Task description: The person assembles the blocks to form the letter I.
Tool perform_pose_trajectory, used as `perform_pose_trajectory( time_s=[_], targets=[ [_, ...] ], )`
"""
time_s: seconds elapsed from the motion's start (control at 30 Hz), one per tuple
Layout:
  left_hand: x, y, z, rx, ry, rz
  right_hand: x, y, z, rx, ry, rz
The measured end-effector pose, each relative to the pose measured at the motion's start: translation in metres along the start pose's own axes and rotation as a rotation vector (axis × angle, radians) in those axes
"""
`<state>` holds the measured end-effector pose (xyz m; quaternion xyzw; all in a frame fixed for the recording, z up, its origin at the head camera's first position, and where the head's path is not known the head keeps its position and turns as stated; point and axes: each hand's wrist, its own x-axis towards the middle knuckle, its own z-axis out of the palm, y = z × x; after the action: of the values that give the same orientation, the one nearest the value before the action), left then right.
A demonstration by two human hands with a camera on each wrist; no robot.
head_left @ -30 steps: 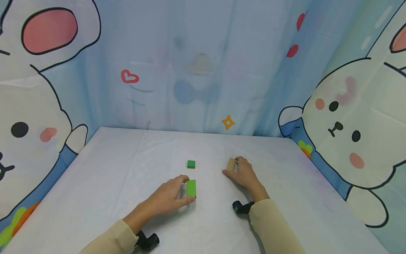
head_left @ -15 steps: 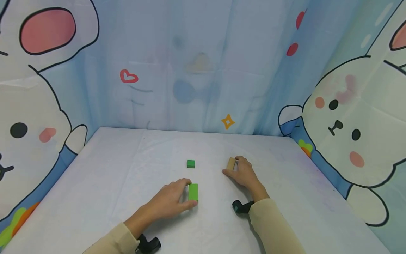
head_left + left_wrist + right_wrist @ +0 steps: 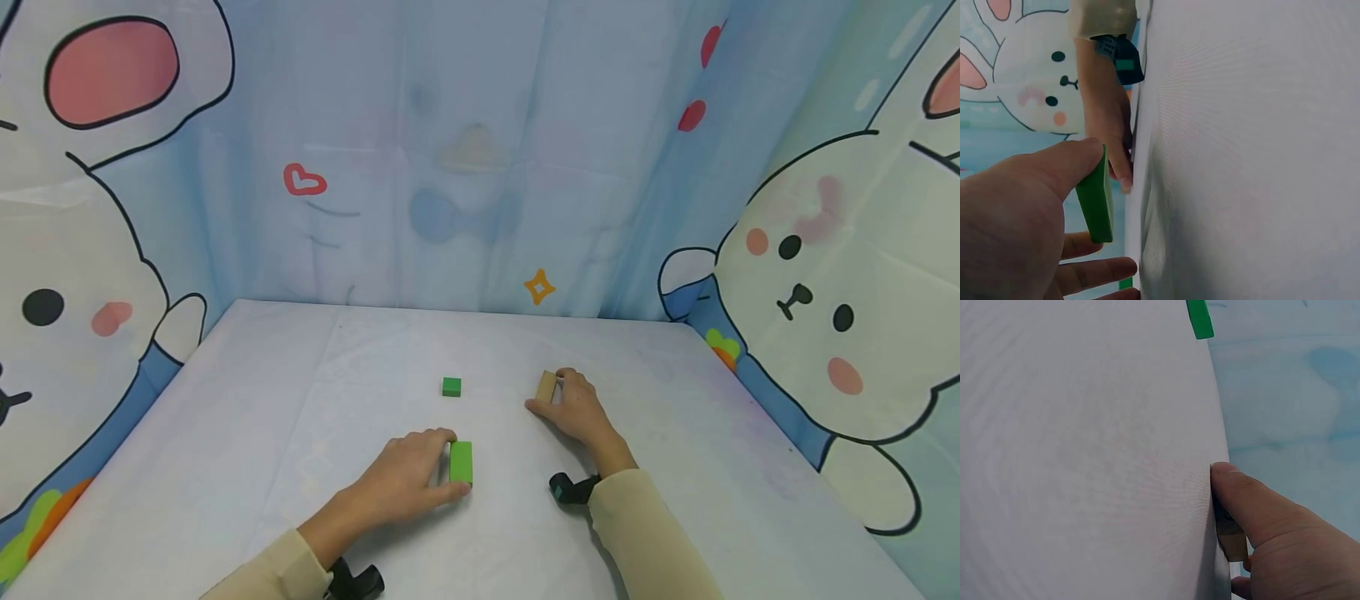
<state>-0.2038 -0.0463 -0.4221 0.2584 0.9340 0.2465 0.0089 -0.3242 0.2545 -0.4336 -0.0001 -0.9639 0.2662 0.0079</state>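
1. Near centre of the worktop, which is covered in white cloth: light-green block, oblong, its long side running near to far. The left wrist view shows it held just above the cloth.
2. Left of that block: left hand, grip closed on it in a pinch, thumb at the near end, a fingertip at the far end; other fingers extended in the left wrist view.
3. Far right of item 1: wooden block, pale tan, slim, slightly slanted, its far end to the right. Whether it touches the cloth cannot be told.
4. Right of the wooden block: right hand, grip pinching it between thumb, at the near end, and fingers, at the far end.
5. Far of the light-green block, well left of the wooden one: small green block, resting on the cloth, apart from both hands.
6. At the wrists: beige sleeves and black wrist devices; the right-hand device shows a green patch in the left wrist view, too small to read.
7. Behind the worktop: blue curtain, printed with rabbits at left and right, a red heart outline and a yellow four-pointed star.
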Motion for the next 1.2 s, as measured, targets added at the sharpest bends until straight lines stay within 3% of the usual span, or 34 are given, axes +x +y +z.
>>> perform_pose_trajectory(
  time_s=[0.67, 1.2],
  targets=[
    [-0.004, 0.005, 0.012, 0.180, 0.020, 0.018, 0.001, -0.001, 0.000, -0.009, 0.001, -0.007],
    [-0.006, 0.006, 0.014, 0.203, 0.019, 0.004, 0.000, -0.001, -0.001, -0.014, 0.004, -0.013]
  ],
)
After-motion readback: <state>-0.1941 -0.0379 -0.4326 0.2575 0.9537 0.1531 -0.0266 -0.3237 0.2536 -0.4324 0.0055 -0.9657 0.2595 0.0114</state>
